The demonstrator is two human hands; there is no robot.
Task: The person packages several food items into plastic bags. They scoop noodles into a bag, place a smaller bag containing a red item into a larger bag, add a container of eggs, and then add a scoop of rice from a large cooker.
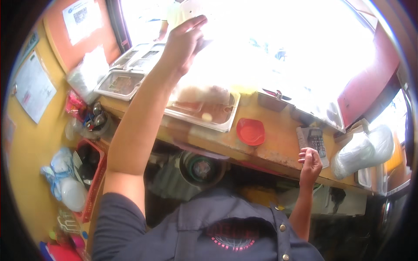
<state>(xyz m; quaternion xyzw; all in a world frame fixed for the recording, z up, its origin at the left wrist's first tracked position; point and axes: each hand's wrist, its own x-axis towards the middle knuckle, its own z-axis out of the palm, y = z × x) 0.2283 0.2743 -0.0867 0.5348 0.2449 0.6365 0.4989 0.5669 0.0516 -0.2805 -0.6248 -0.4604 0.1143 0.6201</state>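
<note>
My left hand (185, 41) is raised high over the far side of the counter, its fingers bent and closed. Bright glare hides what they hold, if anything. Below that arm sits a steel tray (224, 121) with a clear lid and a small pale round thing. My right hand (310, 162) is over the counter's front edge at the right, fingers curled together; I cannot make out anything in them. Just beyond it lies a calculator (314, 140) beside a grey printed sheet or pad. A small red dish (251, 131) rests between the tray and the calculator.
More lidded steel trays (119, 85) stand at the back left. A red basket (93, 187) of utensils is at my left. Wrapped clear plastic packs (361, 150) are at the right end. Under the counter sits a round pot (202, 167). Another person (183, 11) stands outside the bright opening.
</note>
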